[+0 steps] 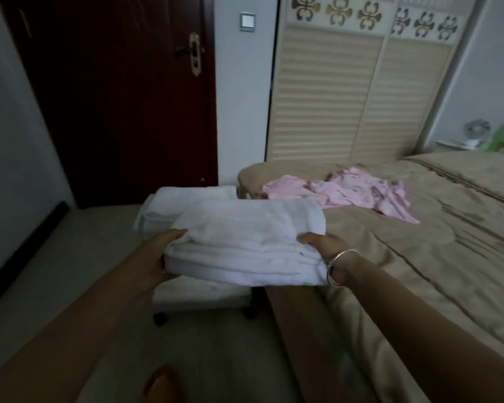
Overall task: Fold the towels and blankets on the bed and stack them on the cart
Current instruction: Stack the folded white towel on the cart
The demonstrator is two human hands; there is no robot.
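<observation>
held towel (245,245): 1 white, folded in several layers, stacked fold edges face the person; in the air over the cart, right end overhanging the bed's corner
left hand (154,257): grasps the towel's left end, thumb on top, fingers tucked under
right hand (323,247): grasps the right end, thumb on top; fingers underneath are hidden. 1 silver bangle (341,267) on the wrist
cart (200,295): 1, white, 2 dark casters visible, just beside the bed's side edge, mostly hidden under the held towel
towel on cart (186,199): 1 white, folded, lying on the cart top, beyond the held one
pink cloth (346,190): 1 crumpled heap, unfolded, near the bed's far corner; can't tell if it is one piece or more
bed (419,257): 1, tan cover, brown side panel runs down along the person's right arm
floor (70,271): open strip left of the cart, out to the wall and its dark skirting
door (114,97): 1, dark red, closed, behind the cart
wardrobe (346,91): 2 louvred panels, past the bed's far end
image: blurred, fine detail is soft
</observation>
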